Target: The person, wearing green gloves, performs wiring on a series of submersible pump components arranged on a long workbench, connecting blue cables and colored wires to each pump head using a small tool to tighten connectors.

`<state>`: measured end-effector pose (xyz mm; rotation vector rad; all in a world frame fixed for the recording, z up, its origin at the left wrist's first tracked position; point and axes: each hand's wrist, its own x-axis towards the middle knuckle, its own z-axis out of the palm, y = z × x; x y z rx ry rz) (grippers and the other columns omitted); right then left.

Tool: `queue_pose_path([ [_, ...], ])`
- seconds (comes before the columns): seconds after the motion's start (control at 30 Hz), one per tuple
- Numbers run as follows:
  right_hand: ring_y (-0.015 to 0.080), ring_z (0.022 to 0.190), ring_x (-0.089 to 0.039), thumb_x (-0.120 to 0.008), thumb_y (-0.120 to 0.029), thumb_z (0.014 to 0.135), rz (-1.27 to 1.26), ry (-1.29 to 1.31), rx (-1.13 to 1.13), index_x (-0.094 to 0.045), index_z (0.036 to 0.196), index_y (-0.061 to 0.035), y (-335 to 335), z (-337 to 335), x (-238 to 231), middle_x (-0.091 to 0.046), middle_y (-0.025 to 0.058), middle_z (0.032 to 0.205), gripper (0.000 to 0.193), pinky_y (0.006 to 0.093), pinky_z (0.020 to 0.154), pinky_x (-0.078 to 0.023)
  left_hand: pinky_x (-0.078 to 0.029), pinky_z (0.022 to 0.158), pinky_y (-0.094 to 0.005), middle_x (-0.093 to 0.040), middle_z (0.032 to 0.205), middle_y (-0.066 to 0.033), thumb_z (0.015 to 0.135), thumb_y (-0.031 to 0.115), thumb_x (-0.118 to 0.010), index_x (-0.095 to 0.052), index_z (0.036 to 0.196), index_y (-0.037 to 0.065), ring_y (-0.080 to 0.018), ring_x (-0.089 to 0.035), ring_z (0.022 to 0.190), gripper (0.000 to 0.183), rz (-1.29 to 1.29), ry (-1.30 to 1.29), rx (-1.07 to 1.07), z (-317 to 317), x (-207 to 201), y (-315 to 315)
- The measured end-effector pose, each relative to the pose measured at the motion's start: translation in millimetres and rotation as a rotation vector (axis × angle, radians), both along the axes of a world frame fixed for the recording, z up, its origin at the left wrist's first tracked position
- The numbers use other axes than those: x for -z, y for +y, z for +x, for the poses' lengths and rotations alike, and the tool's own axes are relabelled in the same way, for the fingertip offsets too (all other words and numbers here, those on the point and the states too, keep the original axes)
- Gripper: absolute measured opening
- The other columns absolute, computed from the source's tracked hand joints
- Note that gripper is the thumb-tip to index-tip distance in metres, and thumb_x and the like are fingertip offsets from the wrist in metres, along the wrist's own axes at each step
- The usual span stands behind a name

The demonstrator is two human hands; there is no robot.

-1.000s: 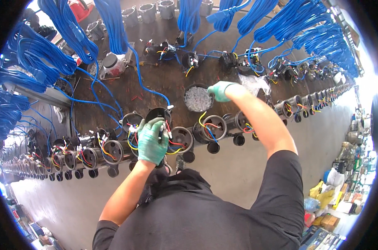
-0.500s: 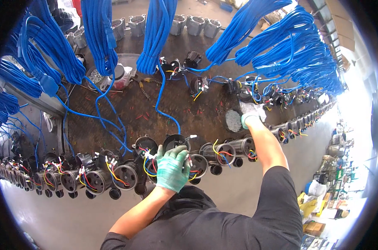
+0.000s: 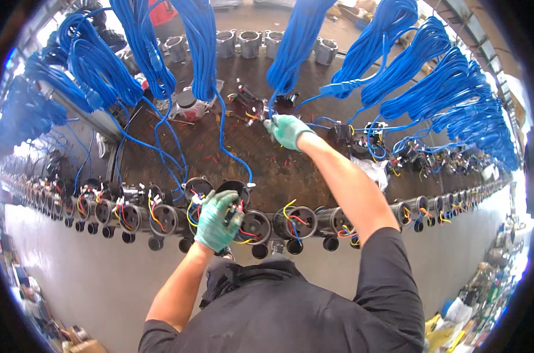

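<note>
My left hand (image 3: 217, 222), in a green glove, is at the row of dark cylindrical motor housings. Its fingers curl around coloured wires (image 3: 236, 208), in front of a round black end cap (image 3: 234, 187). What lies under the palm is hidden. Farther up the bench, my right hand (image 3: 289, 133), also gloved, has its fingers closed at the lower end of a blue cable (image 3: 272, 108). Just left of those fingertips lies a black part with wires (image 3: 246, 101). A housing with yellow, red and blue wires (image 3: 303, 222) stands right of my left hand.
Thick blue cable coils (image 3: 194, 53) hang in a row over the dark bench (image 3: 199, 138). Grey metal housings (image 3: 250, 44) line its far edge. A white plastic bag (image 3: 373, 170) lies to the right. Several more wired housings (image 3: 125, 216) extend along the near edge.
My right hand has moved left and farther in from the white bag to the blue cable. My left hand stays by the same housing, with its fingers more curled. The view has shifted.
</note>
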<state>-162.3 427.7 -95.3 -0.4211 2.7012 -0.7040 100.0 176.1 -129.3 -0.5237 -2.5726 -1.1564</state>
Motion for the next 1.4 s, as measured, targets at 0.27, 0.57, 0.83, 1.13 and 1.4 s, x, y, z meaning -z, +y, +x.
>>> queue_pose_path([
  [0.27,0.0071,0.064,-0.061,-0.070,-0.022,0.111,-1.019,-0.007,0.108,-0.069,0.137,-0.0078,91,121,-159,-0.072,0.0001,0.081,0.030,0.0240,0.056,-0.046,-0.057,0.096,-0.0326,-0.072,0.127,-0.0094,0.100,-0.005,-0.067,-0.069,0.137,0.005,-0.0169,-0.069,0.105,0.038,0.292,-0.003,-0.123,1,-23,29],
  [0.57,0.0101,0.079,-0.071,-0.063,-0.007,0.111,-1.319,0.108,-0.124,-0.069,0.140,-0.0059,73,150,-217,-0.080,0.0077,0.110,0.029,0.0259,0.066,-0.055,-0.059,0.079,-0.0330,-0.078,0.099,-0.0097,0.112,0.035,-0.069,-0.066,0.144,0.006,-0.0133,-0.070,0.086,0.043,0.197,-0.522,0.152,-99,-112,150],
  [0.83,0.0146,0.093,-0.074,-0.064,-0.003,0.108,-1.009,0.357,-0.118,-0.065,0.144,-0.0063,106,128,-169,-0.079,0.0073,0.118,0.036,0.0300,0.078,-0.062,-0.057,0.062,-0.0417,-0.075,0.093,-0.0123,0.109,0.051,-0.069,-0.067,0.096,0.008,-0.0278,-0.073,0.079,0.045,1.169,-0.184,0.239,-137,-195,119],
  [1.13,0.0431,0.128,-0.067,-0.071,-0.016,0.099,-0.095,0.157,-0.219,-0.068,0.140,-0.0046,93,116,-21,-0.071,0.0234,0.135,0.043,0.0490,0.112,-0.053,-0.054,0.110,-0.0596,-0.076,0.110,-0.0125,0.116,0.051,-0.054,-0.069,0.099,0.011,-0.0372,-0.074,0.106,0.045,1.361,-0.041,0.645,-120,-246,98],
  [1.4,0.0420,0.121,-0.073,-0.070,-0.020,0.098,0.078,-0.106,-0.513,-0.073,0.139,-0.0092,46,101,34,-0.078,0.0215,0.127,0.042,0.0491,0.104,-0.057,-0.053,0.116,-0.0621,-0.074,0.117,-0.0142,0.117,0.049,-0.053,-0.071,0.108,0.009,-0.0373,-0.072,0.115,0.044,1.306,-0.170,0.524,-120,-210,72],
])
